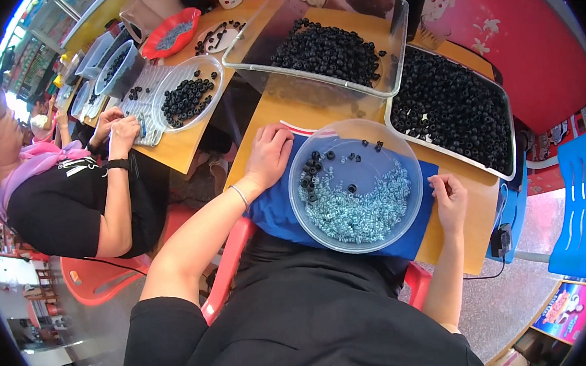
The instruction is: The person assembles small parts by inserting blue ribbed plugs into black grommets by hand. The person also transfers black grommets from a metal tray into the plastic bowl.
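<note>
A round clear plastic tub (412, 167) sits in front of me on a blue cloth (267, 209). Many pale blue-green translucent small pieces (364, 212) fill its near part, and a few black beads (311, 168) lie at its left and far side. Left of the tub, my left hand (270, 154) rests at the cloth's edge with its fingers curled in; what they may hold is hidden. Just right of the tub, my right hand (450, 198) is raised with thumb and fingertips pinched together. Anything between them is too small to make out.
Beyond the tub stand a clear bin (395, 85) and a white-rimmed tray (508, 166), both with many black beads. At left, another person (60, 201) works over a table with a round lid of beads (156, 111). A blue chair (574, 209) stands right.
</note>
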Motion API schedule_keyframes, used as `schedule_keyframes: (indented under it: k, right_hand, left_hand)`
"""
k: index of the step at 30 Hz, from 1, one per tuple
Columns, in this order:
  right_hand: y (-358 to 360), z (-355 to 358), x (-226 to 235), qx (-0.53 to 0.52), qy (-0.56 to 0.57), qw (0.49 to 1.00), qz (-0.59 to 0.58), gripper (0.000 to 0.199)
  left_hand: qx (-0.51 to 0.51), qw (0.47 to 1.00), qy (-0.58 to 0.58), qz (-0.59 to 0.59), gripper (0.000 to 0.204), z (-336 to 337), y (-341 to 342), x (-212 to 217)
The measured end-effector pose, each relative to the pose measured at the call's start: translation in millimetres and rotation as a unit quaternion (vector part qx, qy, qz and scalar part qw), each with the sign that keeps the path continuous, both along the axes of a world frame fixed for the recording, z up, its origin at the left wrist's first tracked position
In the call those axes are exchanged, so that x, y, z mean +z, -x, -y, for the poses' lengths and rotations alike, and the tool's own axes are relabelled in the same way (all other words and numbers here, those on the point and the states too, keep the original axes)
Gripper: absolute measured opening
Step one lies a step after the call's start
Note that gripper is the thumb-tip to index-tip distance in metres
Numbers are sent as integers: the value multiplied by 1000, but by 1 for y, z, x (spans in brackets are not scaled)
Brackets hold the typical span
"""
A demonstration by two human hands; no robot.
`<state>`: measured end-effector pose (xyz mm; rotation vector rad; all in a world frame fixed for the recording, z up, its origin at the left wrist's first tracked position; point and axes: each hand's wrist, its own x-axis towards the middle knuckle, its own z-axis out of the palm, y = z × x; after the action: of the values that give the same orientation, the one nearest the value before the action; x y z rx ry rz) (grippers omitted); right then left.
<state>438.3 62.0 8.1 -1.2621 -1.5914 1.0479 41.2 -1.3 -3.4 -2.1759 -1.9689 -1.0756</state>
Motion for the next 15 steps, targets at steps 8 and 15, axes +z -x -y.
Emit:
schedule_keyframes:
  k: [8, 15]
  right_hand:
    - [3, -4, -4, -19, 16, 999, -31, 28]
    - [10, -6, -7, -18, -24, 1000, -4, 36]
  left_hand:
    - [-1, 1000, 2, -20, 10, -8, 1, -3]
    - [-2, 1000, -3, -29, 10, -9, 2, -5]
